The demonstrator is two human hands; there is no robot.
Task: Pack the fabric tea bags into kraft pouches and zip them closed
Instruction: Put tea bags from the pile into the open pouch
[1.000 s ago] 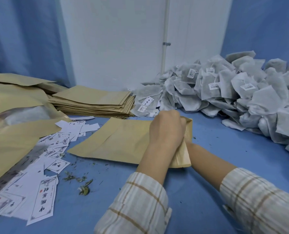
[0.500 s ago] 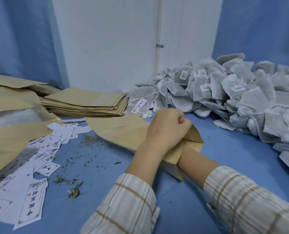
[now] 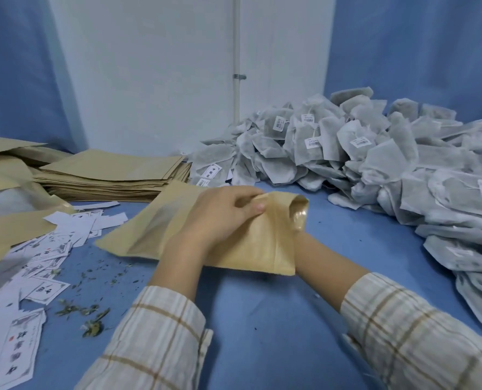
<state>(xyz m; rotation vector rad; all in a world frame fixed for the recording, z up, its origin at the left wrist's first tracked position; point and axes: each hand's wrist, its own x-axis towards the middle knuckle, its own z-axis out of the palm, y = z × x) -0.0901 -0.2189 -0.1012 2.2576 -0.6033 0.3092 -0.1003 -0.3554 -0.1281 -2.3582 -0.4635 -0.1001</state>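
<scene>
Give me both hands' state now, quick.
Left hand: grip closed on the kraft pouch, fingers pinching its top edge.
Right hand: hidden inside the pouch, only the forearm shows; cannot be told.

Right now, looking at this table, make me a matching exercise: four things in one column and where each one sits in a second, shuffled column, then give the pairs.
Things
1. heap of fabric tea bags
2. stack of flat kraft pouches
3. printed paper labels
4. open kraft pouch

Places
A. scattered at the near left of the table
B. in the middle, gripped by the left hand
C. piled along the right side
D. at the back left, by the wall

Pairs: 1-C, 2-D, 3-A, 4-B
</scene>
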